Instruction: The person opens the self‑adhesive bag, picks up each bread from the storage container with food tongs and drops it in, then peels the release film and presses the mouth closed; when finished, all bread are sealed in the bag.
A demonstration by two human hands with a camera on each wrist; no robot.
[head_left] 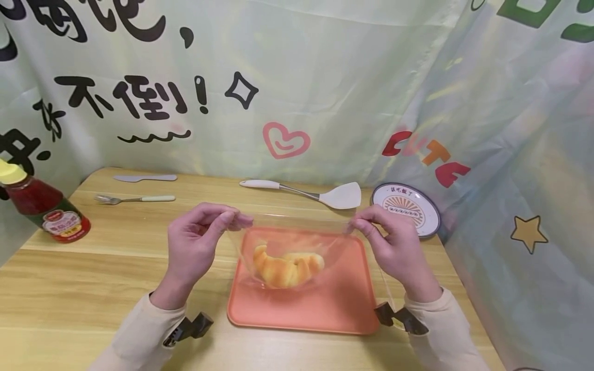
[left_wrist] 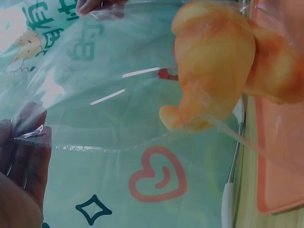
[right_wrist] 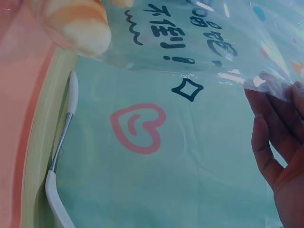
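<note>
A clear plastic bag (head_left: 297,224) is stretched between my two hands above the orange tray (head_left: 334,309). Inside the bag hangs a croissant (head_left: 283,270), golden and curved, seen close up in the left wrist view (left_wrist: 213,61). My left hand (head_left: 197,242) pinches the bag's upper left corner between thumb and fingers. At the opposite corner, my right hand (head_left: 394,245) pinches the film the same way. In the right wrist view the croissant (right_wrist: 80,26) shows only in part, cut off by the top edge.
A white-handled spatula (head_left: 301,193) lies along the table's back edge, beside a patterned plate (head_left: 408,206) at the right. To the left are a knife (head_left: 146,178), a fork (head_left: 134,199) and a red sauce bottle (head_left: 48,208). A printed cloth (head_left: 325,77) hangs behind.
</note>
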